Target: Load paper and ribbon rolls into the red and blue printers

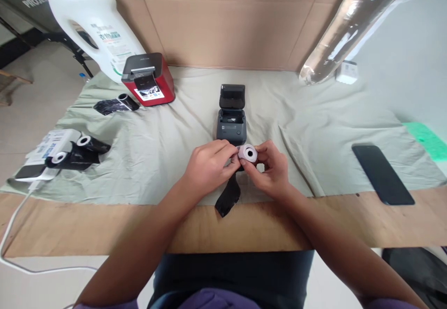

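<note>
My right hand (pixel 270 169) is closed around a small white paper roll (pixel 248 153) just above the cloth. My left hand (pixel 209 164) pinches at the left side of the same roll, fingers curled. A strip of black wrapper (pixel 228 197) hangs down from between my hands onto the table edge. Just behind the roll sits a small dark grey printer (pixel 231 115) with its lid standing open and its bay showing.
A red and black printer (pixel 149 79) stands at the back left beside a big white jug (pixel 91 20). Two black-wrapped rolls (pixel 75 153) lie at the left, another roll (pixel 122 101) further back. A black phone (pixel 382 174) lies right. A clear plastic-wrapped tube (pixel 349 24) leans against the cardboard wall.
</note>
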`<state>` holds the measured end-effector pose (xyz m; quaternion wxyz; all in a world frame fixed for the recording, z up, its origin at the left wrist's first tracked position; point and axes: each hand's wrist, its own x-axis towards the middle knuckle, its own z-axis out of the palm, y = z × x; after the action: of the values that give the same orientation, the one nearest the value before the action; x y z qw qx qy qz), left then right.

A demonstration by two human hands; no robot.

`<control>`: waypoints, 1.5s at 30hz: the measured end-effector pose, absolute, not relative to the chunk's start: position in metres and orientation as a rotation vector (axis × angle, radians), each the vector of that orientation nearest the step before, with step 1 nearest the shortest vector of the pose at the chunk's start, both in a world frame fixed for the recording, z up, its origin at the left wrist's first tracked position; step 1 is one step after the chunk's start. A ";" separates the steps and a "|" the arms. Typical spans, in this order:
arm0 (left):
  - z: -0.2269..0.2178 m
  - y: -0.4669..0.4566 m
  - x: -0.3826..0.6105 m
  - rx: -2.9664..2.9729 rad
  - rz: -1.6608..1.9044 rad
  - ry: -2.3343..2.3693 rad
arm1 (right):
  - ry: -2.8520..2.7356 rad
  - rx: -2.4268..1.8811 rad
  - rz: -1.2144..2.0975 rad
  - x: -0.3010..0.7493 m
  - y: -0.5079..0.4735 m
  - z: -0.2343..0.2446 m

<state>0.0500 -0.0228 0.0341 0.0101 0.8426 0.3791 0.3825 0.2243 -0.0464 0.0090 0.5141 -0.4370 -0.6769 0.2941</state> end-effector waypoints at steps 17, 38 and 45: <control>0.039 -0.018 0.041 2.508 1.207 1.254 | -1.324 -1.044 1.071 0.226 -0.041 0.013; 0.017 0.003 0.036 1.986 0.836 1.012 | -1.571 -1.049 1.120 0.238 -0.014 0.004; 0.004 0.002 0.039 2.301 0.923 1.050 | -1.608 -1.077 1.168 0.238 -0.011 -0.001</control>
<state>0.0388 0.0020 0.0039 0.2229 0.8332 0.3801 0.3341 0.2378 -0.0110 -0.0009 0.4263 -0.4308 -0.6435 0.4675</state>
